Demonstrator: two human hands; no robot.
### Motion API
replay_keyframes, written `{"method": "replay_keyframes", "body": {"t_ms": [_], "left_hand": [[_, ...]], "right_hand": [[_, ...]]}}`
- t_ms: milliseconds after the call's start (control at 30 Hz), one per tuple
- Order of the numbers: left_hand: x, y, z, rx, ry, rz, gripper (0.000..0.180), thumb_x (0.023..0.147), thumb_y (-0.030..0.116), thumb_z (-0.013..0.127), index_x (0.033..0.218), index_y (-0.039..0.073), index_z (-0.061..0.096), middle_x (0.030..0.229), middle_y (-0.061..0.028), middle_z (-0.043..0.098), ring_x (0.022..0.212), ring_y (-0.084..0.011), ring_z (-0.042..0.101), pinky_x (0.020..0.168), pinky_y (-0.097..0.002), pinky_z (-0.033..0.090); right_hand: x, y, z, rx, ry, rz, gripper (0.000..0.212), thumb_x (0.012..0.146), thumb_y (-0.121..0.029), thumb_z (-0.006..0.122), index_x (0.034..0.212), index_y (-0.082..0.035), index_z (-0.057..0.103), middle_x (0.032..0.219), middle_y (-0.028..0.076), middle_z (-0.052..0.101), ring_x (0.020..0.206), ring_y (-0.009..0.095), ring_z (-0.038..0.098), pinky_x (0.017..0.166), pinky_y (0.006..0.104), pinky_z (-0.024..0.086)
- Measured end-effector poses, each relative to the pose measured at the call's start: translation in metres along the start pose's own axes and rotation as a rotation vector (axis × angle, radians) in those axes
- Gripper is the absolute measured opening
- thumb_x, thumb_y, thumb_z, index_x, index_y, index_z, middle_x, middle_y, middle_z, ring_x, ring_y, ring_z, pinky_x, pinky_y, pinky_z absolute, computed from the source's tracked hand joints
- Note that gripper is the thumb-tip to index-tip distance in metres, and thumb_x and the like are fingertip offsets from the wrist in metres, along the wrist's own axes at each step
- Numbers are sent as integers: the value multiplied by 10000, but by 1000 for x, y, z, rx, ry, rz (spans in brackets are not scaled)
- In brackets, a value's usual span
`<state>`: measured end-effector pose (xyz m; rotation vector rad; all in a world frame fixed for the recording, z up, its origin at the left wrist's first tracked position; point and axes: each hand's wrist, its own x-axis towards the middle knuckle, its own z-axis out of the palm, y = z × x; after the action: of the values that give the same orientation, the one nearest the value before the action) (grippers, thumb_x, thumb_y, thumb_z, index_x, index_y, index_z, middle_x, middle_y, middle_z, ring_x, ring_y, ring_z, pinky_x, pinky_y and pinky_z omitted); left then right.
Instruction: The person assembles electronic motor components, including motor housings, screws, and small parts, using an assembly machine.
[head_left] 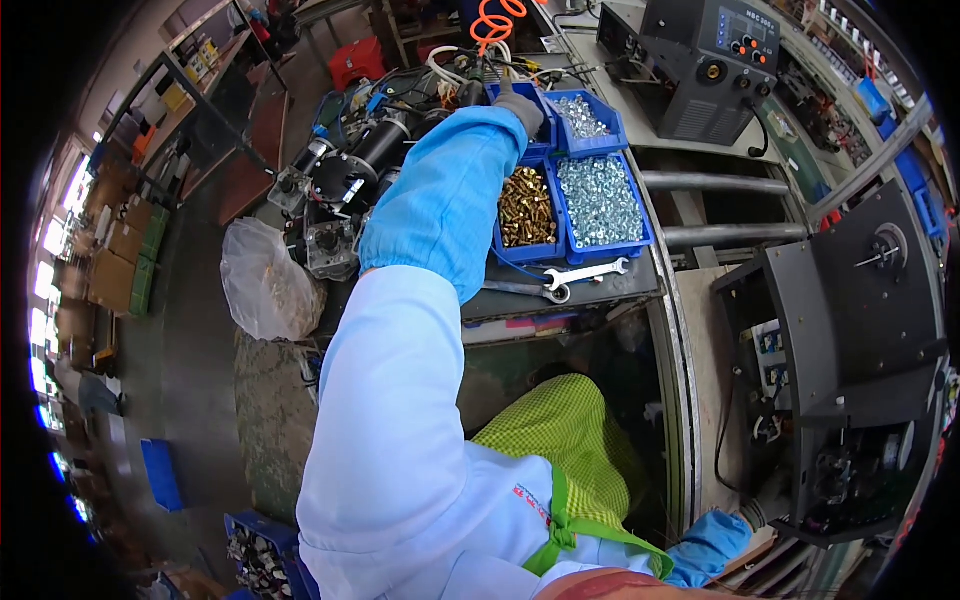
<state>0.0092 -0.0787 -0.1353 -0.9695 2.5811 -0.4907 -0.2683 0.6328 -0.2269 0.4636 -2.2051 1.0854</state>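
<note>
My left arm, in a light blue coat with a bright blue oversleeve, stretches to the far side of the bench. The grey-gloved left hand [522, 112] is over the far left blue bin [548, 150]; its fingers are mostly hidden, and I cannot see whether they hold anything. Beside it stands a blue bin of small silvery parts [582, 118]. Nearer are brass-coloured bolts [527, 208] and silvery nuts [600, 200] in two more bins. At the lower right, my right hand [755, 514] is by the lower edge of an open black machine casing [840, 330], fingers hidden.
Two wrenches [590, 273] lie before the bins. Motors and cables [375, 150] crowd the bench's left, with a plastic bag [268, 280] at its edge. A black welding machine [715, 70] stands far right. Metal rollers [715, 182] span the line. An orange coiled hose [492, 22] hangs above.
</note>
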Motion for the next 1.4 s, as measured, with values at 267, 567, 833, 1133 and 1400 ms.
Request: {"method": "replay_keyframes", "body": {"t_ms": [267,567,833,1133,1400], "left_hand": [[-16,-8,-4,-174,-127,-115,464,795,80,601,1244,143,505,1234,-125,551,1164,-317,505,1047,-587,237],[1,-141,61,-490,828,-370,278,905,247,406,982,32,565,869,-179,594,702,-294,558,673,-406,454],[-131,101,-141,-1661,647,500,197,893,221,579,1002,75,504,816,-15,550,668,-80,493,571,-204,396],[-267,454,-216,-1307,659,1328,185,774,-7,602,950,19,551,841,-144,599,743,-305,604,669,-330,487],[-250,564,-245,-691,1272,1262,238,711,99,587,949,112,580,919,-56,619,872,-254,580,730,-390,444]], "right_hand": [[-3,44,7,490,9,280,264,866,-69,586,1093,65,575,1110,195,602,940,248,593,819,346,492],[-19,0,26,921,-145,323,438,866,-225,600,1223,9,501,1267,170,508,1146,277,483,991,394,371],[-15,8,14,-5,41,170,433,777,-209,606,1156,-9,547,1172,184,569,1097,318,524,965,390,393],[-22,0,15,-143,-172,293,326,780,-249,579,995,-10,635,985,229,628,971,375,581,880,450,437],[-19,28,29,18,-71,88,484,797,-295,569,1212,-53,508,1214,199,515,1164,337,452,1000,442,331]]}}
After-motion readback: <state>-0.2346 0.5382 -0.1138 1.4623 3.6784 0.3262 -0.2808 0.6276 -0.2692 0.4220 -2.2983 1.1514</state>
